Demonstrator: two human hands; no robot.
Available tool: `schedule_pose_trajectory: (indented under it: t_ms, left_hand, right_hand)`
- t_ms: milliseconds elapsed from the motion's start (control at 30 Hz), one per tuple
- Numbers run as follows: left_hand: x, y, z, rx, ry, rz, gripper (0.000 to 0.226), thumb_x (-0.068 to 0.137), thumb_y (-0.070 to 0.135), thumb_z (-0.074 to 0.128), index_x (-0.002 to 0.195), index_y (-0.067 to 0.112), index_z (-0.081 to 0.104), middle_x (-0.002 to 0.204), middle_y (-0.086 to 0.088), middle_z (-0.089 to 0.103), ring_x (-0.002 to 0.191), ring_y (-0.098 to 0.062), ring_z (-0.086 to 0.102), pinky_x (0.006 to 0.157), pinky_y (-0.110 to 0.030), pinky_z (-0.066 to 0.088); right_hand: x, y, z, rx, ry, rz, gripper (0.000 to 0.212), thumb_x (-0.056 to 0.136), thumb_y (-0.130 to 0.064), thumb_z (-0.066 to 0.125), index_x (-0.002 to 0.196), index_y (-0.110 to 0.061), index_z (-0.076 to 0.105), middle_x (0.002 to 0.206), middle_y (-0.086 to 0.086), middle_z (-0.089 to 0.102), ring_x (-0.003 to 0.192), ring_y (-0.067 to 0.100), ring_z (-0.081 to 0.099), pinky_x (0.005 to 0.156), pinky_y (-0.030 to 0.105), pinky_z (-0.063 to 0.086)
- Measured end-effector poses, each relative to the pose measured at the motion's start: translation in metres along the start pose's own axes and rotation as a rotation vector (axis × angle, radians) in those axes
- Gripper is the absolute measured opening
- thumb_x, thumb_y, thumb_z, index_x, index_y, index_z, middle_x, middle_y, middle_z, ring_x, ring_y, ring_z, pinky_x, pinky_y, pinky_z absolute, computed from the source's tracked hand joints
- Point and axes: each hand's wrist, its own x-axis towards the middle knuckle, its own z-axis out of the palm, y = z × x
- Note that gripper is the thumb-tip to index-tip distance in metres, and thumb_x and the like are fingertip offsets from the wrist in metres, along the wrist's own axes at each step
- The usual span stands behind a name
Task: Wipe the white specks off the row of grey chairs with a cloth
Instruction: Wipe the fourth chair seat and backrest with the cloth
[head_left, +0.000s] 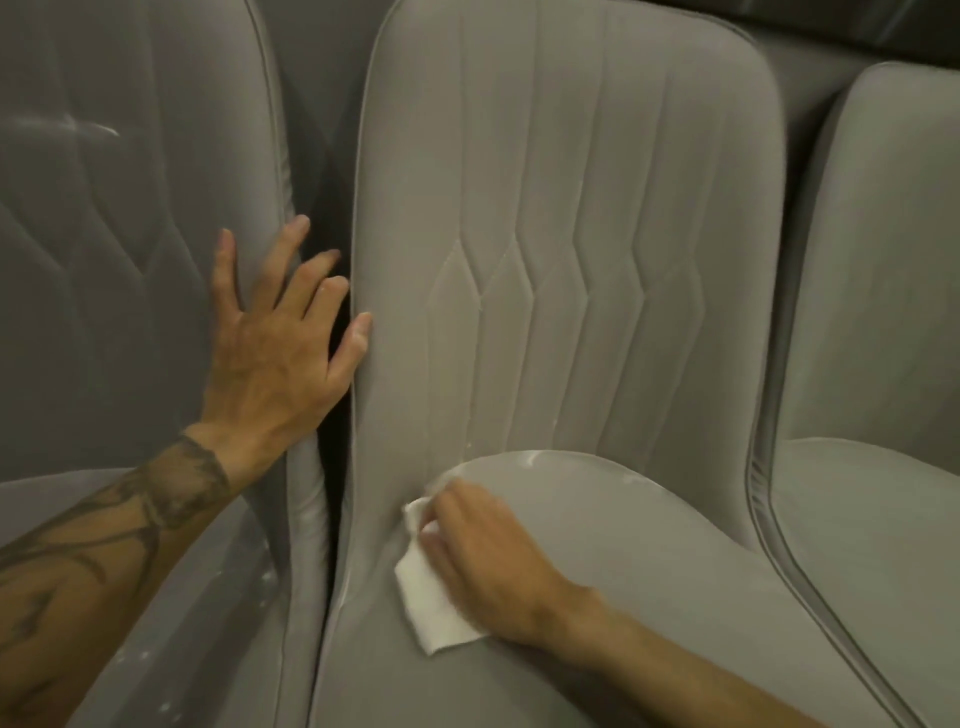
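Filling the view, the middle chair (571, 234) stands between the left chair (104, 260) and the right chair (872, 312). Just left of it, the left hand (275, 358) lies flat, fingers spread. At its seat's rear, the right hand (483, 561), fingers curled, presses a white cloth (426, 597) near white specks (535, 460).

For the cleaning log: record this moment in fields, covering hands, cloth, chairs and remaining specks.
left hand: fingers spread, resting on backrest edge of left chair
right hand: holds cloth on seat of middle chair, by the backrest crease
cloth: white, folded
specks: on left chair's seat; white smear at rear of middle seat
right chair: no hand on it
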Motion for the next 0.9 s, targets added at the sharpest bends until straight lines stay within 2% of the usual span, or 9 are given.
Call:
schedule_pose_trajectory:
  t_ms: [133,233,300,400,533,600,733,833,900]
  left_hand:
    - [0.000,0.000,0.001,-0.010,0.003,-0.007,0.043,0.110,0.042,0.040,0.119,0.005,0.059,0.142,-0.012,0.057,0.159,-0.028,0.023,0.126,-0.065,0.003]
    - [0.000,0.001,0.002,-0.026,0.007,-0.011,0.043,0.109,0.042,0.040,0.118,0.005,0.059,0.142,-0.012,0.057,0.159,-0.028,0.022,0.127,-0.064,0.001]
    - [0.000,0.001,0.003,-0.031,0.008,-0.009,0.043,0.109,0.043,0.040,0.118,0.005,0.059,0.142,-0.013,0.057,0.159,-0.028,0.021,0.127,-0.064,0.001]
    - [0.001,0.000,0.004,-0.042,0.015,-0.006,0.043,0.109,0.042,0.042,0.118,0.004,0.060,0.141,-0.013,0.057,0.159,-0.028,0.021,0.127,-0.064,0.001]
    - [0.001,0.001,0.004,-0.062,0.039,-0.009,0.041,0.108,0.041,0.043,0.117,0.004,0.059,0.140,-0.013,0.057,0.158,-0.028,0.024,0.127,-0.062,0.000]
    - [0.000,0.001,0.004,-0.065,0.045,-0.009,0.041,0.108,0.041,0.044,0.117,0.005,0.060,0.140,-0.013,0.058,0.158,-0.028,0.024,0.127,-0.063,0.001]
    - [0.001,-0.001,0.003,-0.110,0.036,-0.013,0.040,0.108,0.041,0.044,0.116,0.004,0.059,0.139,-0.014,0.058,0.159,-0.028,0.023,0.127,-0.062,0.000]
    - [0.000,0.001,0.002,-0.119,0.041,-0.013,0.040,0.108,0.041,0.044,0.114,0.005,0.058,0.138,-0.014,0.058,0.158,-0.028,0.024,0.127,-0.063,0.002]
    - [0.000,0.002,0.002,-0.124,0.042,-0.019,0.040,0.108,0.041,0.044,0.114,0.004,0.059,0.138,-0.014,0.058,0.158,-0.028,0.024,0.126,-0.064,0.004]
  right_hand:
    - [-0.039,0.059,-0.030,-0.261,0.025,0.535,0.025,0.105,-0.027,0.031,0.123,-0.019,0.047,0.120,0.001,0.045,0.112,0.026,0.044,0.088,0.035,0.034]
    - [-0.071,0.087,-0.047,-0.368,0.096,0.771,0.025,0.099,-0.034,0.045,0.113,-0.016,0.053,0.112,0.007,0.045,0.098,0.030,0.046,0.079,0.039,0.035]
    - [-0.088,0.094,-0.044,-0.366,0.211,0.735,0.017,0.093,-0.028,0.055,0.099,-0.011,0.058,0.099,0.010,0.047,0.084,0.031,0.046,0.068,0.038,0.034]
    - [-0.092,0.105,-0.040,-0.433,0.221,0.728,0.013,0.087,-0.011,0.050,0.085,-0.002,0.060,0.086,0.018,0.051,0.071,0.035,0.051,0.059,0.040,0.039]
    - [-0.046,0.120,-0.035,-0.373,0.195,0.960,0.026,0.094,-0.007,0.048,0.117,-0.006,0.059,0.113,0.016,0.058,0.101,0.037,0.054,0.087,0.043,0.041]
    - [-0.025,0.118,-0.024,-0.322,0.155,0.865,0.035,0.097,-0.007,0.040,0.129,-0.011,0.052,0.122,0.009,0.056,0.111,0.028,0.050,0.095,0.032,0.035]
    - [-0.049,0.120,-0.026,-0.332,0.150,0.733,0.031,0.100,-0.005,0.038,0.126,-0.004,0.056,0.120,0.012,0.055,0.108,0.030,0.047,0.094,0.033,0.034]
    - [-0.076,0.121,-0.029,-0.461,0.127,0.774,0.027,0.095,-0.004,0.049,0.118,-0.001,0.062,0.121,0.015,0.058,0.104,0.036,0.050,0.089,0.041,0.038]
    - [-0.066,0.119,-0.024,-0.437,0.113,0.849,0.032,0.096,-0.009,0.049,0.126,-0.003,0.057,0.124,0.012,0.056,0.107,0.032,0.049,0.091,0.037,0.035]
